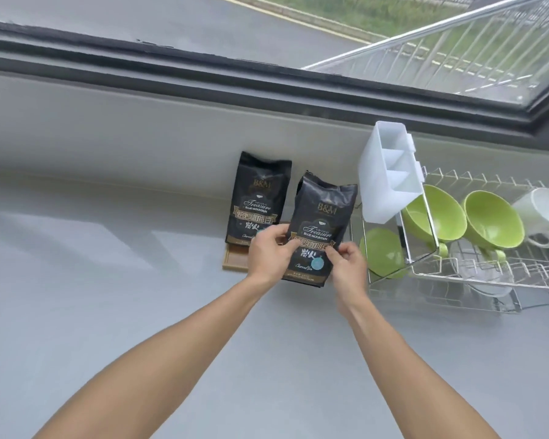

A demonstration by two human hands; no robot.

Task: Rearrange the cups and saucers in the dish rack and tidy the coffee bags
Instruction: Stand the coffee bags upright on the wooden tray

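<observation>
Both our hands hold the nearer coffee bag [320,229] upright: left hand [268,253] pinching its lower left edge, right hand [346,264] gripping its lower right edge. At eleven o'clock from it, the second coffee bag [259,198] stands on a wooden tray [233,261] against the wall. At three o'clock sits the dish rack [476,274], with green cups [488,220], a white mug [542,213] and a white plastic caddy [384,172].

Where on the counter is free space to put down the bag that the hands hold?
Free: the grey counter left of the wooden tray, and the strip in front of it. Crowded: the tray under the standing bag, and the right, where the held bag nears the dish rack.
</observation>
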